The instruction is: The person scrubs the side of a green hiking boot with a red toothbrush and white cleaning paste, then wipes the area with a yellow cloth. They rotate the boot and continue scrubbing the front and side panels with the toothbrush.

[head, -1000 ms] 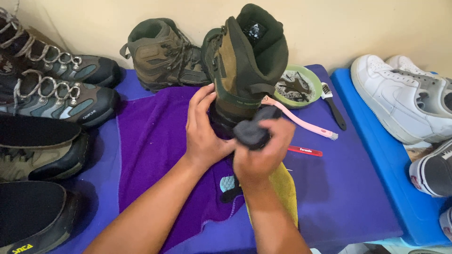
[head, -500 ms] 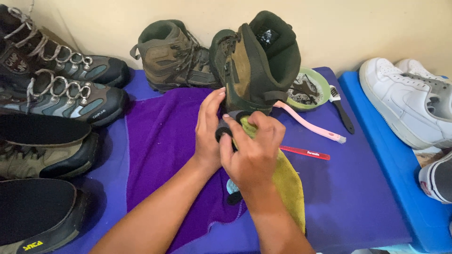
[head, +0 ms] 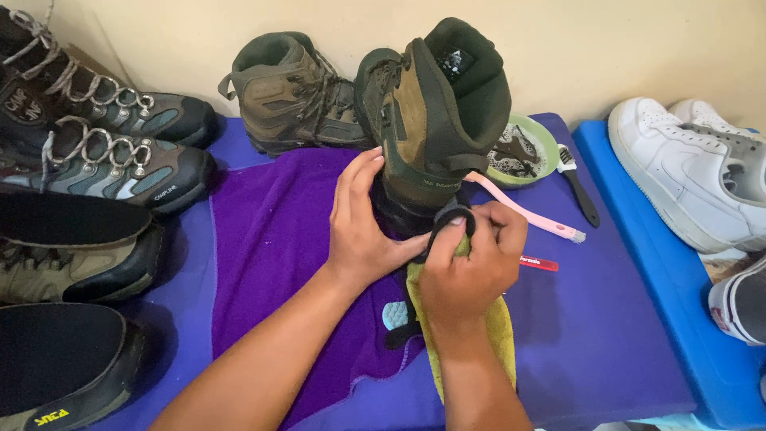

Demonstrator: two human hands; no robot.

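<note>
right hand (head: 471, 267) now lower on brown boot (head: 427, 120), cloth (head: 499, 331) gripped

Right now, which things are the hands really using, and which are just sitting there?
In use:
- brown boot, steadied by the left hand
- yellow cloth, pressed on the boot's heel by the right hand
- purple towel underneath

Just lying about:
- second brown boot
- pink brush
- black brush
- green bowl
- white sneakers
- laced boots on the left
</note>
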